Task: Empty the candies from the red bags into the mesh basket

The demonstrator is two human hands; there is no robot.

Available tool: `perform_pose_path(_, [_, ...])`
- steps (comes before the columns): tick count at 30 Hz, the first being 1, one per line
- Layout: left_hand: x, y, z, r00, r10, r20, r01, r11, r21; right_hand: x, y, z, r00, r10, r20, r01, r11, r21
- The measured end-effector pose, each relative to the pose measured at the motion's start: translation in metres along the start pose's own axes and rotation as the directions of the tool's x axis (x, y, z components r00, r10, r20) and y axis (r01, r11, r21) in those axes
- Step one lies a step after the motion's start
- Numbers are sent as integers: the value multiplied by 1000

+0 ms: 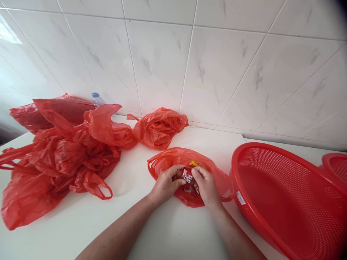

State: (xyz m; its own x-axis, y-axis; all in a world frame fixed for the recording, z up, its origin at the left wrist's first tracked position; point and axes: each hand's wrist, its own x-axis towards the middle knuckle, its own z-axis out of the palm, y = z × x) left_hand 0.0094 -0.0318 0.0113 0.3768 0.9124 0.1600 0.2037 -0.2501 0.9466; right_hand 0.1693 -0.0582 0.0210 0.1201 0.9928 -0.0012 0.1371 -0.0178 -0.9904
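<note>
A red plastic bag [168,160] lies flat on the white counter [130,220] in front of me. Both hands rest on it and pinch a small red packet [187,176] with white print between them. My left hand [166,184] grips the packet's left side with curled fingers. My right hand [206,185] grips its right side with thumb and fingers closed. A small yellow item [193,163] shows in the bag just behind the packet.
A big heap of red plastic bags [62,151] covers the counter's left, with a blue-capped bottle [97,98] behind it. Another crumpled red bag [159,127] lies by the tiled wall [217,65]. A large red perforated basket [287,195] sits at right, a second one [336,166] behind.
</note>
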Motion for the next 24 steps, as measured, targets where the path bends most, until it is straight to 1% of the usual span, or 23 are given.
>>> perform_pose_path(9, [-1,-4,1,1000,9,13,-9,1000,5,0,-1,-1,1000,-7,-5,7,1000,-1])
perform_pose_path(16, [-1,-6,-1,1000,16,15,-16,1000,-1,-1,-2,0,996,-10,-92,12,1000,28])
perform_pose_path(21, [-1,-8,2,995,69,-72,-63,994,84,0,-4,0,994,-15,-104,17,1000,18])
perform_pose_path(24, [0,-10,2,988,92,-125,-78,991,112,0,-5,1,994,-12,-111,19,998,61])
